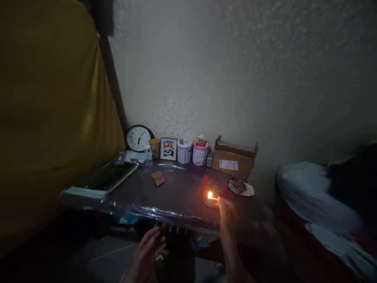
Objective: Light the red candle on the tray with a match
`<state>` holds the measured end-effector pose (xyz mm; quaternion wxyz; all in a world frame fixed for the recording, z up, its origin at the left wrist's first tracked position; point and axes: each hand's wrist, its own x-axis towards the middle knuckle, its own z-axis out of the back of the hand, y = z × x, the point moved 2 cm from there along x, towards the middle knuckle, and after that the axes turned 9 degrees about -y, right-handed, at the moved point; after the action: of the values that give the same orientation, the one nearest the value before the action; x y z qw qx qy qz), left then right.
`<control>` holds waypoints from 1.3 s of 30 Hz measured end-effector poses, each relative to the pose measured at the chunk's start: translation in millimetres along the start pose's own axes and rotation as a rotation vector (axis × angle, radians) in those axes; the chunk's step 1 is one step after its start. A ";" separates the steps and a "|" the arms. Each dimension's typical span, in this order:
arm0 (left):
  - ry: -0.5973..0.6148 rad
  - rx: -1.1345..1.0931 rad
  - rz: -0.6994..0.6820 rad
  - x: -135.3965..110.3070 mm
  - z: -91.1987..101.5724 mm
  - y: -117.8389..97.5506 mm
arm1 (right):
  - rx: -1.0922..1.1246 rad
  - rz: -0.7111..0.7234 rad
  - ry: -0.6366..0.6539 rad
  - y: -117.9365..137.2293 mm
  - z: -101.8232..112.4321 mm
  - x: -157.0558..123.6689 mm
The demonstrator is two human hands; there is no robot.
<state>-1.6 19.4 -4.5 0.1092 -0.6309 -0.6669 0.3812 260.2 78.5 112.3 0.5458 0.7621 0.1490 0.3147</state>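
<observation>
In a dim room, my right hand [225, 210] pinches a lit match [212, 197] whose flame burns just above a small round dish [207, 199] on the dark table [176, 192]. Two red candles stand at the dish, one [205, 181] behind it and one [224, 190] to its right, close to my fingers. My left hand [149, 251] hovers below the table's front edge with fingers loosely curled around a small pale thing I cannot make out.
Along the wall stand a clock [138, 138], a framed panda picture [168, 149], a white jar [184, 151], a pink jar [200, 153] and a cardboard box [234, 157]. A plate [241, 187], a brown card [158, 178] and a laptop [107, 177] lie on the table. Yellow curtain left, bed right.
</observation>
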 end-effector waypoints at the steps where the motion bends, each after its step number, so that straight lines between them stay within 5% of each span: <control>1: -0.004 0.016 -0.001 -0.8 -0.6 -0.5 | 0.000 0.003 0.004 1.1 0.1 -0.7; 13: 0.038 0.093 -0.001 -9.7 -8.3 -5.9 | 0.040 -0.063 0.094 11.9 -1.2 -3.8; 39: 0.067 0.069 -0.004 2.1 7.5 2.8 | 0.065 -0.192 0.204 13.0 -6.2 12.3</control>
<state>-4.6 18.3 -12.1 0.1539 -0.6377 -0.6507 0.3825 264.0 85.4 129.4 0.5303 0.7258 0.2863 0.3317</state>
